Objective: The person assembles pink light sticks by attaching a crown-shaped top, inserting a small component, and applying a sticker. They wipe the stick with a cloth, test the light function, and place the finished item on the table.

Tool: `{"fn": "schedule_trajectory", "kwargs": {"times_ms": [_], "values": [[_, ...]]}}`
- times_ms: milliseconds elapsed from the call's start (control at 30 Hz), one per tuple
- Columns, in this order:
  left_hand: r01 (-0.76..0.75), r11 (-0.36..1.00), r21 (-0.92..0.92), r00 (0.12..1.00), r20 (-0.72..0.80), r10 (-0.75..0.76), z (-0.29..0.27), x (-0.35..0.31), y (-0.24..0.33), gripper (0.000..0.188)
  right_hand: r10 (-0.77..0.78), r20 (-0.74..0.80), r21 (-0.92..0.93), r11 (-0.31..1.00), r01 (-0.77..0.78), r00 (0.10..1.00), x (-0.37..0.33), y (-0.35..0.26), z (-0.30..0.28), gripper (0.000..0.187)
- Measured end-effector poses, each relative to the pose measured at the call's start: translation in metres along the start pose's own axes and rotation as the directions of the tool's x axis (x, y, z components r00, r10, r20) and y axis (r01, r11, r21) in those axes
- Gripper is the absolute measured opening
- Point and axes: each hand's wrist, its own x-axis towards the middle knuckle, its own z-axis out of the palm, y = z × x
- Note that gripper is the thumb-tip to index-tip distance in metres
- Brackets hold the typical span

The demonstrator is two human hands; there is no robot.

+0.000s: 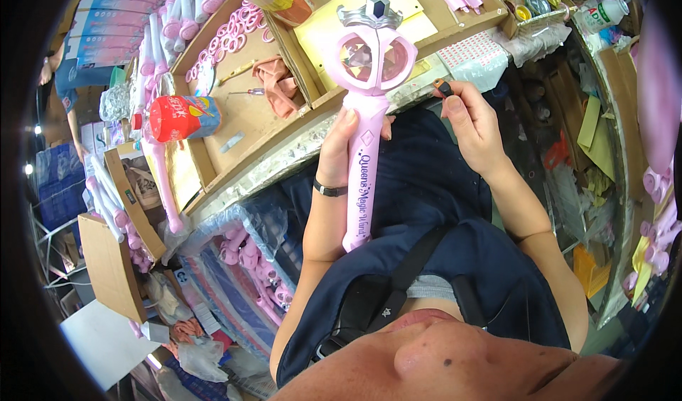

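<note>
My left hand [334, 152] is wrapped round the handle of a pink toy wand [365, 138], just below its round head. The wand stands nearly upright in the view, with clear faceted panels in the head and a silver crown with a dark gem on top. To its right, my right hand [474, 127] pinches a small black and orange piece [444, 88] between thumb and fingers. Its exact kind is too small to tell. That piece is apart from the wand.
Beyond my hands, a cardboard tray [249, 142] holds pink rings [234, 35], a screwdriver [246, 92] and a pinkish cloth [277, 85]. A red-labelled jar [177, 118] lies at its left. More pink wands [249, 259] fill a plastic-lined container at lower left. Another person's arm [73, 127] shows far left.
</note>
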Motion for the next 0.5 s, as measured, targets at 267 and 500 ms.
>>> {"fn": "schedule_trajectory", "kwargs": {"times_ms": [267,500], "values": [[-0.086,0.992,0.096,0.996,-0.029,0.089,0.003,-0.004,0.012,0.051,0.175,0.123,0.238,0.951,-0.200,0.977,0.001,-0.011,0.003,0.033],[-0.141,0.962,0.233,0.975,-0.138,0.176,0.005,-0.006,0.020,0.060,0.264,0.233,0.400,0.851,-0.340,0.936,0.015,-0.017,0.007,0.036]]}}
